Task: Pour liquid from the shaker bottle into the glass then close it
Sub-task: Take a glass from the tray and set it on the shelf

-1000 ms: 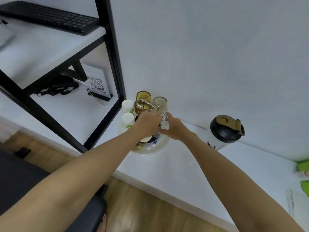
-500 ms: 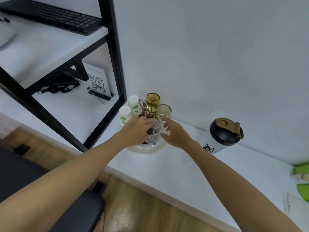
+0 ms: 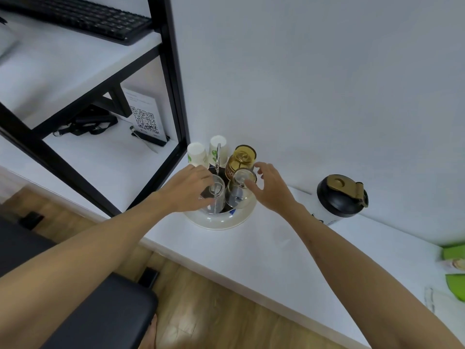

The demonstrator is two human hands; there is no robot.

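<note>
A white shaker bottle (image 3: 336,212) with a black lid and a gold flip cap, closed, stands on the white table at the right, by the wall. A round white tray (image 3: 216,220) holds upturned glasses. My left hand (image 3: 191,187) wraps a clear glass (image 3: 215,197) at the tray's front. My right hand (image 3: 269,187) hovers with spread fingers over a second clear glass (image 3: 239,190), its thumb touching the glass's top. An amber glass (image 3: 241,157) stands behind them.
Two white paper cups (image 3: 203,152) and a metal handle (image 3: 218,154) stand at the tray's back. A black shelf frame (image 3: 173,91) rises to the left, with a keyboard (image 3: 83,18) and a QR-code sign (image 3: 144,117). Green items (image 3: 455,270) lie at the far right.
Both hands have drawn apart over the tray. The left hand has settled on the front clear glass; the right hand has let go and spread its fingers. The view dropped slightly.
</note>
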